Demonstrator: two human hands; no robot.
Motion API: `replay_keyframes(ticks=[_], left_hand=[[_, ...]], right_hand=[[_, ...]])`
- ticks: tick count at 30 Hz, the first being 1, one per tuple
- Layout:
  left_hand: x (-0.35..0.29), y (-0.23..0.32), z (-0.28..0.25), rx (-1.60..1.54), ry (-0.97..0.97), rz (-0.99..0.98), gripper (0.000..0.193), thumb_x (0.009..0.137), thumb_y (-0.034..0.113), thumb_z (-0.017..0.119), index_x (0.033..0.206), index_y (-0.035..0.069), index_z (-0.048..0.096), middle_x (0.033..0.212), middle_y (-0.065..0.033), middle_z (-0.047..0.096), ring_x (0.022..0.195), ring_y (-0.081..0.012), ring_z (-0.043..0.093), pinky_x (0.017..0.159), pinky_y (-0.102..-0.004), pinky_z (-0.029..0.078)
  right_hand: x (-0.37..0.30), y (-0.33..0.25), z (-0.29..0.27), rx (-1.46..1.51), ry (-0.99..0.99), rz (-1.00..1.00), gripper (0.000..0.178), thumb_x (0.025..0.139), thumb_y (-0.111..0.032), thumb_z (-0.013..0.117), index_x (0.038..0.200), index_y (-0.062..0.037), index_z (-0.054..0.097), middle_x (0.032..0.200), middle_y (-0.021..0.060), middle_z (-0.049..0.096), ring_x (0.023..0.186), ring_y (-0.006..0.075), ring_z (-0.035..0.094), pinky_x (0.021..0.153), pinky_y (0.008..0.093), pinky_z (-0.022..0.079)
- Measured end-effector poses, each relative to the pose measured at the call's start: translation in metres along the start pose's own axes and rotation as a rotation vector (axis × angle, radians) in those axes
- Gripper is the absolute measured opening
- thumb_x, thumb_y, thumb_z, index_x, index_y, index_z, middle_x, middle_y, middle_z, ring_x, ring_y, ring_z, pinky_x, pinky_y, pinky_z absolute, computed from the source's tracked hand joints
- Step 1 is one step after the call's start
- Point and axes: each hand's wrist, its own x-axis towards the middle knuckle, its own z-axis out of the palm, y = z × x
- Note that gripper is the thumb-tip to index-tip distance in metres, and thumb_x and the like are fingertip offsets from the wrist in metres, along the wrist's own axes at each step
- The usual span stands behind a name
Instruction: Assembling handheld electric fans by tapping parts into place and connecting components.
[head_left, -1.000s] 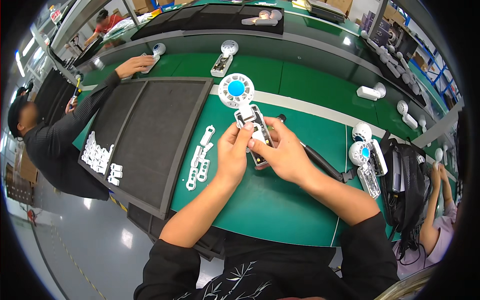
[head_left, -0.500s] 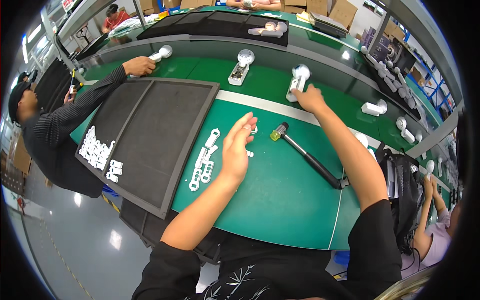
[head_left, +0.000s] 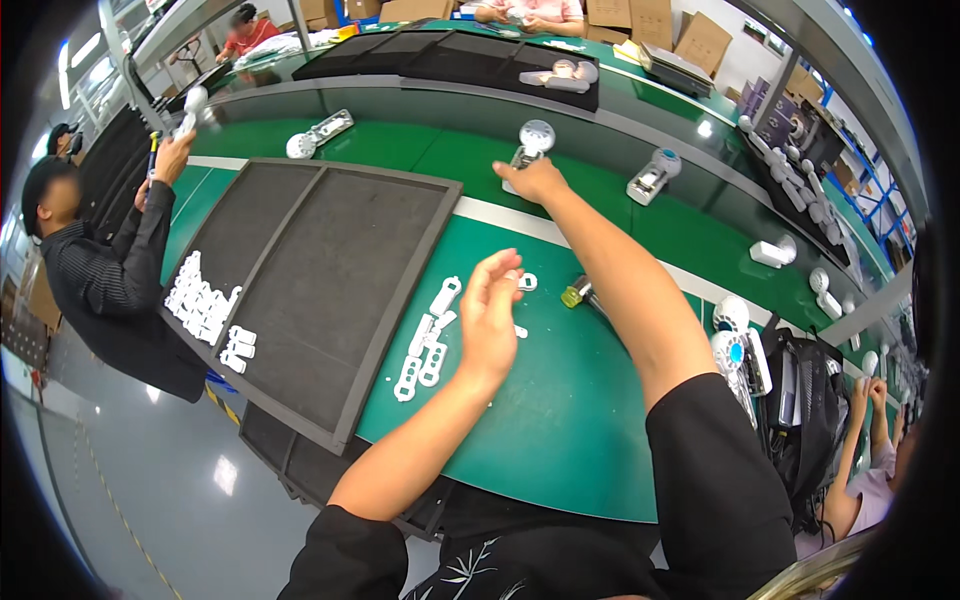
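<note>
My left hand (head_left: 490,325) is raised over the green table (head_left: 560,430), fingers apart and nothing in it. Below it lie several white plastic handle covers (head_left: 434,364). My right hand (head_left: 535,182) reaches across to the green conveyor, over the handle of a white handheld fan (head_left: 537,136) whose handle is uncovered. One finger stretches out past the handle; the other fingers are partly hidden. To its right lies another white fan (head_left: 655,177), also with an uncovered handle. A hammer with a yellow-green tip (head_left: 573,295) sits under my right forearm, which hides most of it.
A black divided tray (head_left: 340,270) with white parts (head_left: 205,300) in one corner stands at left. Past it a co-worker (head_left: 100,270) holds up a fan. Several fans (head_left: 733,350) and a black backpack (head_left: 810,410) are at right. A fan (head_left: 320,133) lies farther left.
My right hand has moved left from one fan to the fan beside it. The left hand stays raised. The co-worker has lifted a fan off the conveyor. The view has shifted slightly.
</note>
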Motion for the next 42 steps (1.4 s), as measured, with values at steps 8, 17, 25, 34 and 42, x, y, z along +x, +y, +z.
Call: replay_keyframes(ticks=[8, 17, 25, 34, 42], left_hand=[[0.004, 0.003, -0.003, -0.149, 0.086, -0.091, 0.048, 0.098, 0.027, 0.049, 0.139, 0.006, 0.038, 0.123, -0.0147, 0.054, 0.111, -0.0216, 0.055, 0.081, -0.0332, 0.051], [0.014, 0.022, -0.012, -0.238, 0.051, -0.418, 0.064, 0.093, 0.032, 0.061, 0.142, 0.006, 0.028, 0.098, -0.008, 0.06, 0.083, -0.0148, 0.061, 0.064, -0.0323, 0.052], [0.021, -0.035, 0.01, -0.354, -0.152, -0.12, 0.056, 0.087, 0.02, 0.069, 0.132, 0.003, 0.041, 0.086, -0.0047, 0.059, 0.068, -0.0121, 0.06, 0.051, -0.0289, 0.048], [0.016, -0.002, 0.005, -0.337, -0.034, -0.433, 0.063, 0.081, 0.012, 0.073, 0.135, 0.007, 0.041, 0.085, -0.0076, 0.062, 0.062, -0.0149, 0.062, 0.047, -0.0315, 0.048], [0.016, -0.007, 0.007, -0.435, -0.037, -0.355, 0.065, 0.078, 0.01, 0.076, 0.134, 0.01, 0.042, 0.088, -0.0088, 0.065, 0.06, -0.0154, 0.062, 0.044, -0.031, 0.048]], right_hand=[[-0.033, 0.006, -0.011, 0.471, -0.234, 0.062, 0.067, 0.076, -0.059, 0.057, 0.096, 0.0042, 0.068, 0.085, 0.0157, 0.067, 0.077, 0.0252, 0.064, 0.065, 0.0367, 0.047], [-0.196, -0.05, -0.062, 0.464, -0.014, -0.592, 0.036, 0.088, -0.027, 0.068, 0.11, 0.0009, 0.064, 0.072, 0.0039, 0.059, 0.065, 0.0101, 0.054, 0.061, 0.0256, 0.046], [-0.216, -0.191, 0.089, 0.107, -0.411, -1.197, 0.042, 0.084, -0.01, 0.059, 0.126, -0.007, 0.056, 0.119, 0.0186, 0.057, 0.112, 0.0351, 0.055, 0.096, 0.0429, 0.046], [-0.238, -0.254, 0.17, -0.202, -0.322, -1.34, 0.042, 0.085, -0.015, 0.059, 0.126, -0.0053, 0.055, 0.119, 0.0185, 0.057, 0.112, 0.034, 0.055, 0.098, 0.0433, 0.045], [-0.248, -0.243, 0.168, -0.197, -0.203, -1.27, 0.019, 0.083, -0.013, 0.059, 0.095, 0.0025, 0.06, 0.095, 0.0172, 0.065, 0.092, 0.0342, 0.064, 0.08, 0.0436, 0.054]])
